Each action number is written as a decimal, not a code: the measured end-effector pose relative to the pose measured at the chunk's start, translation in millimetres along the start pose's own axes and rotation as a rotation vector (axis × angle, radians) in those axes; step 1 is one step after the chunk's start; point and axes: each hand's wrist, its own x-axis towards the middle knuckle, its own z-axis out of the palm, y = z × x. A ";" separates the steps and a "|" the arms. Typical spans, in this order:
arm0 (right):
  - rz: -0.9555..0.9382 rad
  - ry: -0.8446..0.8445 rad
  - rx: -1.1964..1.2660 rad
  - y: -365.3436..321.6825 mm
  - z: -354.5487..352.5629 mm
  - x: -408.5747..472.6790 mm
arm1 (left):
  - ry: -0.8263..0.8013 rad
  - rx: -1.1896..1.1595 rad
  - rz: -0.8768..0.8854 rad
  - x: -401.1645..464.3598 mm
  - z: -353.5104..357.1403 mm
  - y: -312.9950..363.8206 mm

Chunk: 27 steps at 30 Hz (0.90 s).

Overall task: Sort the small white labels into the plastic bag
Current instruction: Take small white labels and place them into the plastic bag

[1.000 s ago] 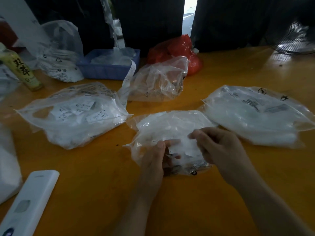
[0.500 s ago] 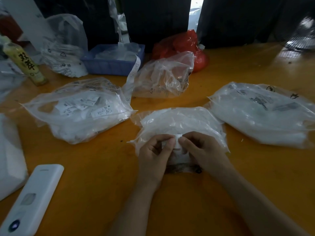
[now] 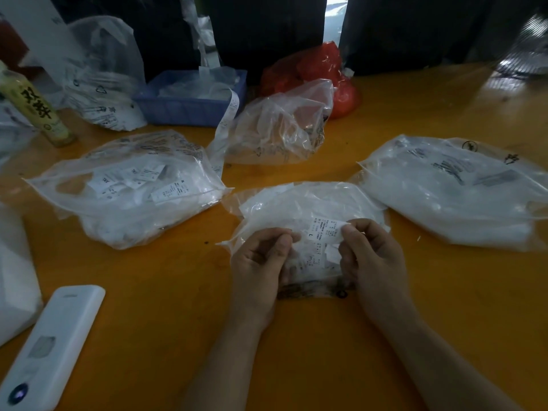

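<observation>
A clear plastic bag (image 3: 299, 203) full of small white labels lies in the middle of the orange table (image 3: 148, 292). My left hand (image 3: 259, 262) grips the bag's near left part with curled fingers. My right hand (image 3: 370, 253) pinches a white printed label (image 3: 324, 231) at its right edge, over the bag's near end. More small labels (image 3: 311, 259) show between my hands. I cannot tell whether the pinched label is inside the plastic or on top of it.
Other label bags lie at the left (image 3: 127, 185) and right (image 3: 456, 188); a crumpled clear bag (image 3: 278, 126) and a red bag (image 3: 320, 69) sit behind. A blue tray (image 3: 189, 108) and a bottle (image 3: 35, 108) stand at the back left. A white device (image 3: 50, 348) lies near left.
My hands came together on the bag's near end, then spread slightly. A printed label now shows stretched between them, pinched by my right hand.
</observation>
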 end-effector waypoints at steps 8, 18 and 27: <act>0.001 0.016 0.015 2.5 1.3 -1.9 | 0.010 -0.091 -0.050 -0.3 0.8 -0.9; -0.162 0.052 -0.048 -0.7 3.3 -4.5 | -0.022 -0.165 -0.034 1.2 -0.1 -2.7; -0.330 0.194 -0.213 3.5 1.7 -3.1 | 0.013 -0.146 -0.068 0.1 1.2 -0.5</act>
